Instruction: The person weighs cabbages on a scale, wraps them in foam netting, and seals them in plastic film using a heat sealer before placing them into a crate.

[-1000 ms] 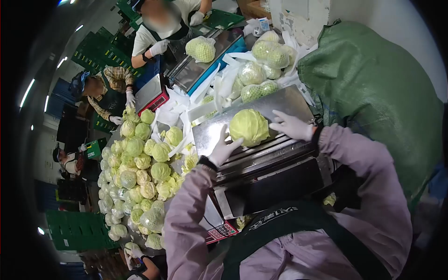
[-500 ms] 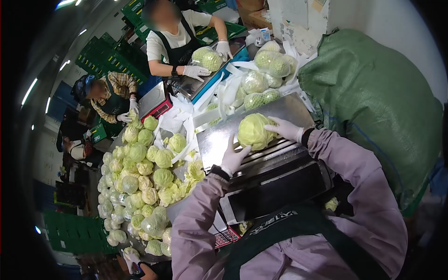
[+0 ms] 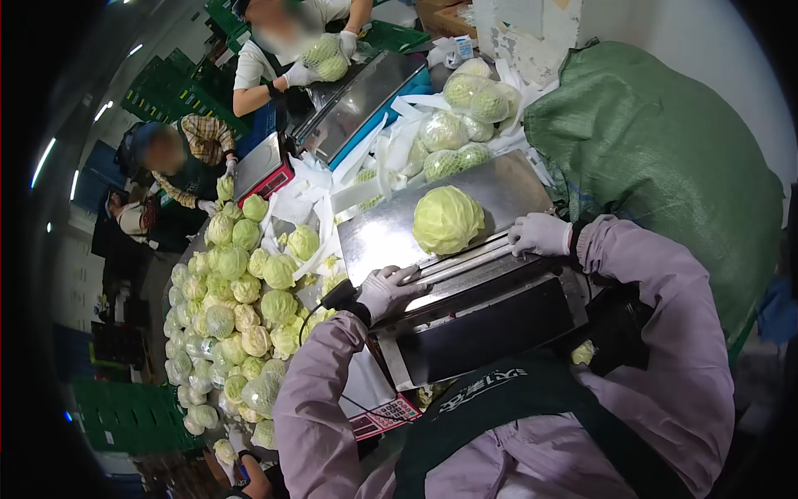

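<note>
One green cabbage (image 3: 448, 220) rests on the metal plate (image 3: 370, 245) of the machine in front of me, touched by neither hand. My left hand (image 3: 387, 291), in a white glove, lies at the left end of the long metal bar (image 3: 465, 259) along the near side of the plate; what its fingers hold there, if anything, is hard to make out. My right hand (image 3: 540, 235), also gloved, has its fingers curled on the right end of that bar. The machine's dark front panel (image 3: 490, 328) is below both hands.
Many cabbages (image 3: 233, 263) are piled at the left. Wrapped cabbages (image 3: 445, 130) lie beyond the plate, a green sack (image 3: 648, 158) at the right. Across, a co-worker (image 3: 291, 50) lifts a wrapped cabbage; another person (image 3: 191, 158) stands by a red scale (image 3: 268, 170).
Both my hands have let go of the cabbage and moved down to the bar's two ends. The co-worker across has raised the wrapped cabbage off the far machine.
</note>
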A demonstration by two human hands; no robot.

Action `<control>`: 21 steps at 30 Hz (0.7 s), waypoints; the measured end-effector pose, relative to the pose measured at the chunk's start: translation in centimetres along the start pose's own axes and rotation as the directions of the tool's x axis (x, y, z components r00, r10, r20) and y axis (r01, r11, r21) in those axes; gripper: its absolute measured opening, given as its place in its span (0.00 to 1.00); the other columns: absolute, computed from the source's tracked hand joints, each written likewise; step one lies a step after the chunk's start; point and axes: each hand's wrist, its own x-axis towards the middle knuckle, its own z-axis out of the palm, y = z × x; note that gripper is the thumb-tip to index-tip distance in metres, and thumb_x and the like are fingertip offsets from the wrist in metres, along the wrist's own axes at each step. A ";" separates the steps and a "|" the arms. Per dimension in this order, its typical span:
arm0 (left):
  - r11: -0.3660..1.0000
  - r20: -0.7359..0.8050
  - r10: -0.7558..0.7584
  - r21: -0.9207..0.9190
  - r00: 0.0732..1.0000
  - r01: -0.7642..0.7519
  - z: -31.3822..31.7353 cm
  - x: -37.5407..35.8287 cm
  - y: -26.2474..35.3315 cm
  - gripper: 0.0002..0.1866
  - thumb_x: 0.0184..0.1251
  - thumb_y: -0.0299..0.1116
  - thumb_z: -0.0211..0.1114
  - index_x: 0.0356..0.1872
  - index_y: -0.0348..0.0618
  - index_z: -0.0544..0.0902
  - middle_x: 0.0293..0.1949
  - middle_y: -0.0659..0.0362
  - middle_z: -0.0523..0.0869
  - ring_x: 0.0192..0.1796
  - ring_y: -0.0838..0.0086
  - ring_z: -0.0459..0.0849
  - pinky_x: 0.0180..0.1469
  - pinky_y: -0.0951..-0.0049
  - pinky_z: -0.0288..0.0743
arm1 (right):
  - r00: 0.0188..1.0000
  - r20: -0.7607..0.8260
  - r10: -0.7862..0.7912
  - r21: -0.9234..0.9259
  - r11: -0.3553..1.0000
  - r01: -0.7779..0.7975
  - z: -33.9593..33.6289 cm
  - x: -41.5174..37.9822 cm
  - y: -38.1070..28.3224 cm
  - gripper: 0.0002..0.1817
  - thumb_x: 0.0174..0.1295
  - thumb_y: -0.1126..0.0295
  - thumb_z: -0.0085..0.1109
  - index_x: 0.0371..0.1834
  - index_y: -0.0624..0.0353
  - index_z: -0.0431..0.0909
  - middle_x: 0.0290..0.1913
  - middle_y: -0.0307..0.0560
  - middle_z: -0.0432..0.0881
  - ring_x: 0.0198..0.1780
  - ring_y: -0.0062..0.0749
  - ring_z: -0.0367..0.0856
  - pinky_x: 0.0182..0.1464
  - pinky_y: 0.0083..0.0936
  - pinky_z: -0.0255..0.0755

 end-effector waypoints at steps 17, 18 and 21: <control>-0.464 -0.077 -0.593 -0.781 0.802 -0.418 -14.7 6.0 -4.0 0.22 0.57 0.20 0.54 0.55 0.35 0.75 0.53 0.52 0.81 0.54 0.65 0.79 0.55 0.67 0.74 | 0.817 -0.313 0.483 0.871 -0.197 0.450 -14.5 9.0 4.1 0.18 0.62 0.83 0.48 0.57 0.68 0.69 0.47 0.52 0.78 0.49 0.30 0.79 0.55 0.24 0.74; -0.398 -0.043 -0.778 -0.738 0.627 -0.545 -13.8 7.1 -5.1 0.25 0.57 0.19 0.53 0.60 0.35 0.74 0.56 0.50 0.79 0.59 0.64 0.77 0.59 0.66 0.72 | 0.792 -0.280 0.543 0.897 -0.147 0.418 -11.9 11.1 6.6 0.26 0.62 0.84 0.46 0.66 0.67 0.62 0.54 0.54 0.76 0.58 0.34 0.75 0.63 0.25 0.68; 0.509 -0.113 -0.473 -0.844 0.874 0.166 -1.0 8.2 -11.4 0.28 0.57 0.22 0.56 0.63 0.39 0.70 0.61 0.51 0.75 0.64 0.61 0.71 0.64 0.60 0.67 | 0.884 -0.365 0.294 0.540 0.840 -0.056 -3.8 12.3 10.1 0.29 0.58 0.79 0.55 0.66 0.61 0.66 0.61 0.57 0.74 0.63 0.45 0.72 0.66 0.32 0.64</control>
